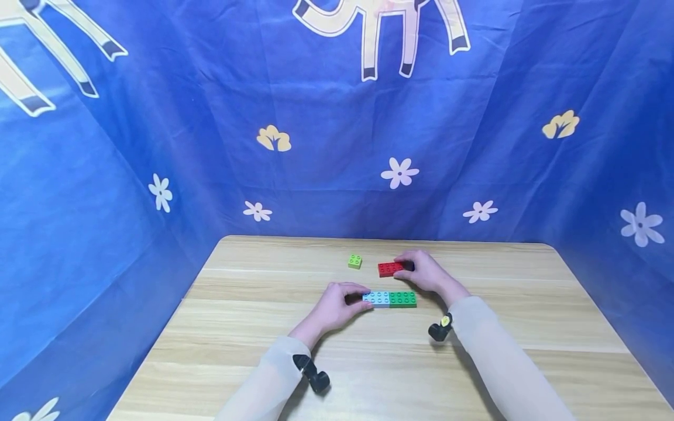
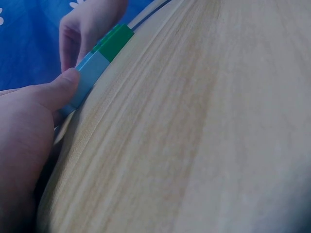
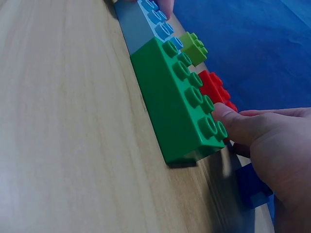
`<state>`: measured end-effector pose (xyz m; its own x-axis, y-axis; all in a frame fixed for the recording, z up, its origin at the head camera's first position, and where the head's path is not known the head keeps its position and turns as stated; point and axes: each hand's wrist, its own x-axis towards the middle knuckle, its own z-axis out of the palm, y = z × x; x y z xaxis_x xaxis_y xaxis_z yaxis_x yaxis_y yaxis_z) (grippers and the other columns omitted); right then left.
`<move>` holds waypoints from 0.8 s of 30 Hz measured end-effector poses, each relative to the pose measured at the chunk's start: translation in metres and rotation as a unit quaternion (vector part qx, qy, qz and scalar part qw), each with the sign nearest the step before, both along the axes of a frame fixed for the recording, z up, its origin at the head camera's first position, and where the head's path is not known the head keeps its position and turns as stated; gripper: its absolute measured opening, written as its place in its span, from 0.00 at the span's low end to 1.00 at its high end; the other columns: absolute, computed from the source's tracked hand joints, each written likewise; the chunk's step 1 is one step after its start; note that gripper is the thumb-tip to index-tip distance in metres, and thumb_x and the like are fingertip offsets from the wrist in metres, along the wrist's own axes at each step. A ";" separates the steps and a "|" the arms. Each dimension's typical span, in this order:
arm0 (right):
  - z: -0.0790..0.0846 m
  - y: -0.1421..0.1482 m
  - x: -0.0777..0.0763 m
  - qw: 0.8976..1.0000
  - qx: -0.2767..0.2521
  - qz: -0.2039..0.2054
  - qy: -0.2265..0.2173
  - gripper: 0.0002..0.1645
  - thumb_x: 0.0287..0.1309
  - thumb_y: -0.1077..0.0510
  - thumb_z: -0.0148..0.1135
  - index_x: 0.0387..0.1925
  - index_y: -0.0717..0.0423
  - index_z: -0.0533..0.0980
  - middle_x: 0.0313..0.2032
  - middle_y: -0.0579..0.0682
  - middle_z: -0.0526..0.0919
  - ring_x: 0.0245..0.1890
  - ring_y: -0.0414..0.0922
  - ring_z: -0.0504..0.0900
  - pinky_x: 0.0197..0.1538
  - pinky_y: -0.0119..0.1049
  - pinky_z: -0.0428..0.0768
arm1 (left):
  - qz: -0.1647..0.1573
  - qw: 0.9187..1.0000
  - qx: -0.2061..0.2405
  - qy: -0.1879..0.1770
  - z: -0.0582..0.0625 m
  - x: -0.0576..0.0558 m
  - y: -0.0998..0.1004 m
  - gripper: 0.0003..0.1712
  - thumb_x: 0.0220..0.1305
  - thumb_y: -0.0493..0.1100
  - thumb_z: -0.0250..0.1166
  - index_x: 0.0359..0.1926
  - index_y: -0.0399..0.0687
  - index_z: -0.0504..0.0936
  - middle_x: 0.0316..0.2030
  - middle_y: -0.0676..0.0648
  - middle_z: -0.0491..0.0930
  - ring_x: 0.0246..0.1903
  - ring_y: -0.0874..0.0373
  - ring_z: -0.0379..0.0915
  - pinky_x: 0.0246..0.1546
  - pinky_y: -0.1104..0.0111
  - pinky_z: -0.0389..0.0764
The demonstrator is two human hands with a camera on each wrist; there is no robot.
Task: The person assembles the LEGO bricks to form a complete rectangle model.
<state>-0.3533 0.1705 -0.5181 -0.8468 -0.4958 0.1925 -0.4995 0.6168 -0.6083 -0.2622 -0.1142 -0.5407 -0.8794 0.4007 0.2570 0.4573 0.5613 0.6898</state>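
In the head view, my left hand (image 1: 333, 307) pinches the left end of a light blue building brick (image 1: 380, 299) between thumb and fingers. A green brick (image 1: 403, 299) lies end to end with it, studs up. Beyond them my right hand (image 1: 427, 271) grips the right end of a red brick (image 1: 388, 269), thumb on the near side. Close under that palm, in the right wrist view, sits a dark blue brick (image 3: 253, 186), mostly hidden by the hand in the head view. The left wrist view shows my left thumb (image 2: 68, 85) against the light blue brick's side.
A small lime green brick (image 1: 355, 261) stands on the wooden table (image 1: 253, 362), left of the red one. Blue printed cloth (image 1: 337, 193) hangs behind the table's far edge and along both sides. A black wrist camera (image 1: 316, 377) is strapped to the left sleeve, another (image 1: 439, 329) to the right.
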 end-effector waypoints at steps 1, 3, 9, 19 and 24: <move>0.000 0.000 0.000 1.000 0.001 0.000 0.001 0.27 0.63 0.53 0.78 0.59 0.63 0.84 0.56 0.59 0.86 0.62 0.61 0.80 0.70 0.57 0.72 | 0.000 1.000 0.000 0.000 0.000 0.000 0.000 0.23 0.65 0.54 0.77 0.57 0.52 0.90 0.53 0.53 0.88 0.57 0.58 0.82 0.65 0.59 0.76; 0.002 -0.001 0.001 1.000 0.001 -0.001 0.002 0.27 0.63 0.53 0.78 0.59 0.63 0.84 0.56 0.59 0.86 0.62 0.60 0.80 0.70 0.57 0.71 | 0.000 1.000 0.000 0.000 0.000 0.000 0.000 0.23 0.64 0.54 0.77 0.57 0.52 0.90 0.53 0.54 0.88 0.57 0.58 0.82 0.65 0.59 0.76; 0.007 -0.003 0.007 1.000 -0.010 -0.013 -0.013 0.27 0.64 0.53 0.77 0.60 0.61 0.84 0.57 0.58 0.86 0.63 0.58 0.80 0.70 0.55 0.73 | 0.000 1.000 0.001 -0.002 0.001 0.001 0.000 0.23 0.65 0.54 0.77 0.57 0.51 0.90 0.54 0.52 0.88 0.57 0.57 0.81 0.66 0.57 0.75; 0.017 -0.004 0.018 0.999 -0.032 0.001 0.000 0.27 0.64 0.52 0.77 0.60 0.62 0.83 0.55 0.54 0.87 0.56 0.54 0.84 0.63 0.56 0.79 | 0.002 1.000 0.000 -0.002 0.002 0.002 -0.001 0.22 0.65 0.54 0.77 0.56 0.52 0.90 0.54 0.52 0.88 0.57 0.55 0.82 0.66 0.56 0.76; 0.022 -0.002 0.026 0.999 -0.038 0.003 -0.006 0.28 0.64 0.51 0.77 0.60 0.61 0.84 0.55 0.52 0.87 0.58 0.54 0.82 0.67 0.58 0.75 | 0.002 1.000 -0.001 -0.004 0.002 0.003 -0.001 0.22 0.65 0.53 0.77 0.57 0.51 0.90 0.54 0.52 0.88 0.57 0.56 0.81 0.66 0.57 0.75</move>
<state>-0.3269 0.1684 -0.4963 -0.8466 -0.4850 0.2194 -0.4950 0.5658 -0.6594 -0.2596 -0.1148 -0.5391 -0.8832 0.3979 0.2482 0.4490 0.5647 0.6924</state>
